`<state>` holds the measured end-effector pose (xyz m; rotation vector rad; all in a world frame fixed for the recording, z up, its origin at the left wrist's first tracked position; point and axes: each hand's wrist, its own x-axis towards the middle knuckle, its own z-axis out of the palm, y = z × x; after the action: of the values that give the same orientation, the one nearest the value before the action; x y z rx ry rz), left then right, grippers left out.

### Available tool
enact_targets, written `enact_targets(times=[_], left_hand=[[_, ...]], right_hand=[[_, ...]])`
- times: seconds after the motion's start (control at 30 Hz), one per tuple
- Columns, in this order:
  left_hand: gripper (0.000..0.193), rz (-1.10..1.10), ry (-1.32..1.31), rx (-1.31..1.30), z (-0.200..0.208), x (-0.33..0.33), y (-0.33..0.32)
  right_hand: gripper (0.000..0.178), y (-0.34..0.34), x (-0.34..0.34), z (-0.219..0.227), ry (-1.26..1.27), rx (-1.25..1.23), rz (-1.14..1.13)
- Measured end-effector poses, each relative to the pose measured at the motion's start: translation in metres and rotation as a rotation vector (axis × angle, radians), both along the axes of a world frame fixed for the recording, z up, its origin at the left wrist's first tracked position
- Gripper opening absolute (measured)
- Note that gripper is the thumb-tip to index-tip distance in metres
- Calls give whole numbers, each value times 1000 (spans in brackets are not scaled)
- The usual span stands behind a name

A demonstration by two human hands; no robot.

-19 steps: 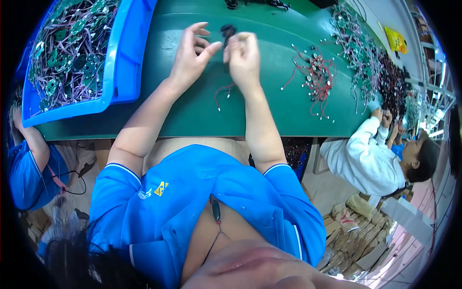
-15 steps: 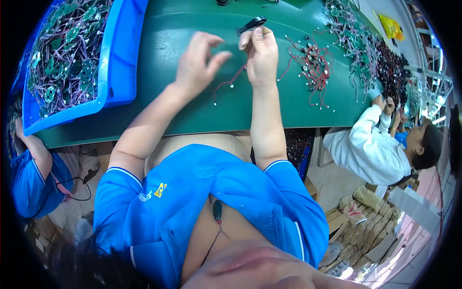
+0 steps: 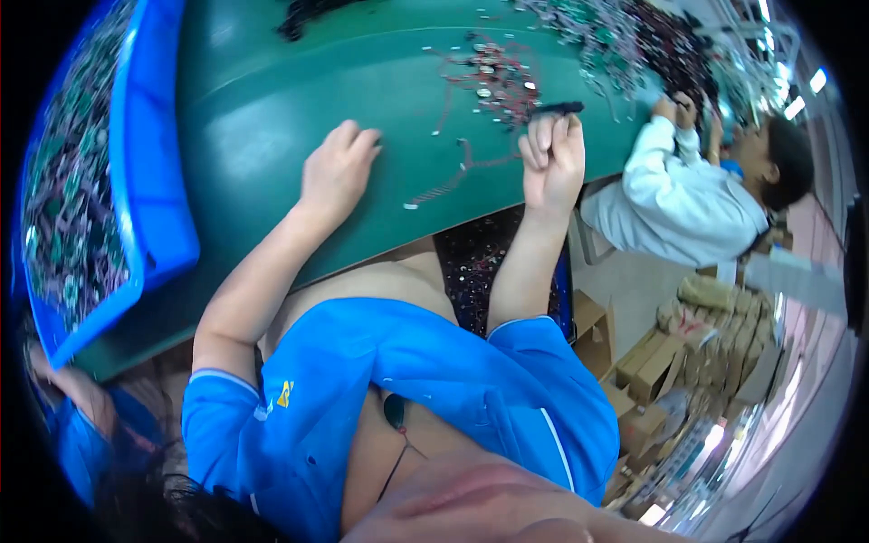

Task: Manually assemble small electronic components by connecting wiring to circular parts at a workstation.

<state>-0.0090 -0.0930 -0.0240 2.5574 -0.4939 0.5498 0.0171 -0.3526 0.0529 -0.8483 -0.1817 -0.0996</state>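
My right hand [image 3: 554, 167] is raised over the green table's right part, its fingers closed around a slim black tool [image 3: 558, 109] that sticks out above them. From beside those fingers a red-and-black twisted wire [image 3: 444, 188] trails leftward, with a small white connector at its end. My left hand [image 3: 339, 174] is over the table to the left, apart from the wire, with its fingers curled together. A small dark spot shows at its fingertips; whether it is a held thing is unclear. Beyond the right hand lies a pile of red wires with small round parts [image 3: 493, 81].
A blue bin [image 3: 149, 136] full of green circuit boards and wires stands at the left. More boards and wires [image 3: 588, 36] lie at the far right, near a co-worker in a light top [image 3: 674, 195]. Dark material [image 3: 312, 14] lies at the back. Cardboard boxes [image 3: 647, 362] stand lower right.
The view has swung, shifting the bin and wire pile leftward. My left hand's spread fingers have curled together, and it is farther from the right hand. The right hand still grips the black tool.
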Motion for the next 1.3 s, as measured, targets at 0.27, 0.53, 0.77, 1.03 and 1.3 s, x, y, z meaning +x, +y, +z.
enact_targets(times=[0.27,0.53,0.77,1.03,1.3], left_hand=[[38,-252,4,-317,21,-1,-41],[33,-510,122,-200,-1,9,-72],[21,-462,236,-305,-2,8,-68],[20,-398,307,-189,8,1,-72],[22,-318,307,-88,12,-1,-78]], right_hand=[[9,-81,-78,-26,210,-276,-281],[9,-105,-78,-16,268,-467,-480],[10,-149,-119,-68,361,-536,-635],[12,-193,-178,-205,796,-1502,-833],[18,-176,-132,-310,907,-1780,-614]])
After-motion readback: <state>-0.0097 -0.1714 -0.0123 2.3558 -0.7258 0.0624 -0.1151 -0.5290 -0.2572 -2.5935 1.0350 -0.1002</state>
